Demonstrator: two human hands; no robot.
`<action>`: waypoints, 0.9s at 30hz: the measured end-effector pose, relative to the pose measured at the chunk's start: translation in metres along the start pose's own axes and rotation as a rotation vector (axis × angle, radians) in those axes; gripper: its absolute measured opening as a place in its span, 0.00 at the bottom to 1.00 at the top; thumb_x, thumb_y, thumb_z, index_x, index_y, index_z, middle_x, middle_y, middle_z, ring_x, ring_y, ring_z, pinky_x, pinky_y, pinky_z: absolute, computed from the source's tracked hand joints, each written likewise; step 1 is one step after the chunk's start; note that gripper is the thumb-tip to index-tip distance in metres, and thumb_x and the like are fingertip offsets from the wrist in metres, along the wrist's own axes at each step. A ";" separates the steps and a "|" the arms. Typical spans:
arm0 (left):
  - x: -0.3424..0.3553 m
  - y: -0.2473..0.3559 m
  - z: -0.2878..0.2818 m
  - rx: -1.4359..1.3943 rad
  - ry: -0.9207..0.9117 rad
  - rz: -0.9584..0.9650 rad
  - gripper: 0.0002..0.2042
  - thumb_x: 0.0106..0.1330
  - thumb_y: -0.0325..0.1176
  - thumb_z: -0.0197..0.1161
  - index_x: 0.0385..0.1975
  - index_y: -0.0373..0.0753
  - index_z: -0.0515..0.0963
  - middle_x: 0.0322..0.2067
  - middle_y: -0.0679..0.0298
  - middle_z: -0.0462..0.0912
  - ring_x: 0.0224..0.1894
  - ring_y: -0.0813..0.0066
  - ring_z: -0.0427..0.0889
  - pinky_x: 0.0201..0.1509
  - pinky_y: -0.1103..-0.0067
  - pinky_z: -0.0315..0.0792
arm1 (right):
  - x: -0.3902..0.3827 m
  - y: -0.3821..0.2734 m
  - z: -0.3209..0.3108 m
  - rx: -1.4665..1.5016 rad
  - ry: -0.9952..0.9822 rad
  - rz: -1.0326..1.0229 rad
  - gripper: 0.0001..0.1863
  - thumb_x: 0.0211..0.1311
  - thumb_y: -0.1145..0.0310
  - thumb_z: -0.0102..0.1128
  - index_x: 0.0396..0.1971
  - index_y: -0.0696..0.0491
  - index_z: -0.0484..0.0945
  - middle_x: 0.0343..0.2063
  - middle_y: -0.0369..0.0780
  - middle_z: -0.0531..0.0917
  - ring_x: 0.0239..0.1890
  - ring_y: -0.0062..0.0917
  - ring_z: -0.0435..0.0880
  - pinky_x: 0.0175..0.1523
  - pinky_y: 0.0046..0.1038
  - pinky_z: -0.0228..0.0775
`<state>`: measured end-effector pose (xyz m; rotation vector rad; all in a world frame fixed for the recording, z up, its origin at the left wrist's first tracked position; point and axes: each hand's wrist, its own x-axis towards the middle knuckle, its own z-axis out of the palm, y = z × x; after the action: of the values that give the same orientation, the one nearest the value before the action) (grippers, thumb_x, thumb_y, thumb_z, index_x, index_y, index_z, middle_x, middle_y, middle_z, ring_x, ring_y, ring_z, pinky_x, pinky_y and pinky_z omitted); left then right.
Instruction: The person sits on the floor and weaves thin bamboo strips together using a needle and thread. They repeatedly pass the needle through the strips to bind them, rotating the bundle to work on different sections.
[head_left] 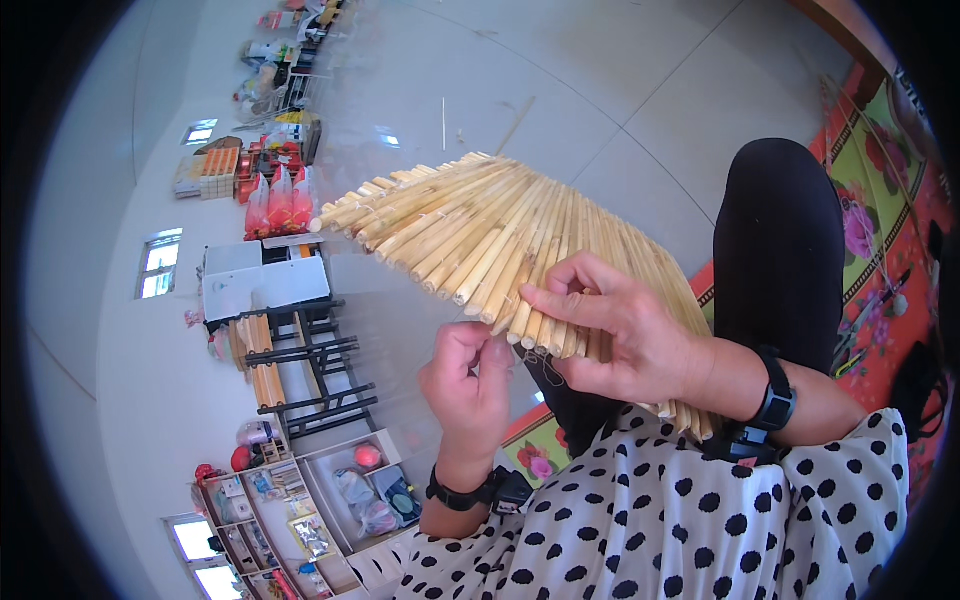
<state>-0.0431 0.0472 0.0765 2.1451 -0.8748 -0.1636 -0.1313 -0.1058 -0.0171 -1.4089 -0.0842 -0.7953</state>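
A mat of pale reed stalks [480, 230], laid side by side and bound with thin thread, fans out across the middle of the view. My right hand [635, 330] grips its near edge, thumb on top of the stalks and other fingers beneath. My left hand [468, 385] is closed in a pinch just below the cut stalk ends, left of the right hand. Whatever is between its fingertips is too small to make out. A fine loose thread [545, 370] dangles under the stalk ends between both hands. Dark bands circle both wrists.
My bent knee in black [780, 240] rises right of the mat. A red floral floor mat [865, 215] lies beyond it. Stalk scraps lie on the grey tiles [600, 60]. Along the left wall stand folded black-legged tables [310, 360], a shelf unit [330, 480] and red-and-white bags [280, 205].
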 end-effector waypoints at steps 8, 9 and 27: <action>0.006 0.006 0.012 -0.065 -0.012 0.013 0.03 0.72 0.20 0.56 0.39 0.33 0.69 0.30 0.61 0.81 0.27 0.82 0.80 0.27 0.85 0.74 | 0.002 -0.005 -0.010 0.023 -0.070 0.057 0.34 0.47 0.75 0.67 0.61 0.58 0.78 0.43 0.43 0.74 0.45 0.31 0.77 0.52 0.26 0.71; 0.007 0.007 0.013 -0.060 -0.031 0.028 0.03 0.72 0.21 0.55 0.40 0.34 0.69 0.32 0.61 0.81 0.29 0.81 0.80 0.27 0.85 0.74 | 0.003 -0.005 -0.011 0.027 -0.066 0.050 0.34 0.47 0.75 0.67 0.61 0.59 0.78 0.43 0.43 0.74 0.45 0.31 0.77 0.52 0.26 0.71; 0.018 0.020 0.040 -0.263 0.046 0.196 0.08 0.69 0.17 0.50 0.41 0.35 0.60 0.32 0.60 0.75 0.27 0.82 0.77 0.31 0.84 0.75 | 0.001 -0.004 -0.012 0.013 -0.025 0.069 0.35 0.46 0.74 0.71 0.60 0.58 0.78 0.45 0.44 0.76 0.47 0.31 0.79 0.54 0.27 0.71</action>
<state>-0.0556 0.0015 0.0668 1.8025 -0.9743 -0.1221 -0.1378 -0.1169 -0.0159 -1.4023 -0.0599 -0.7189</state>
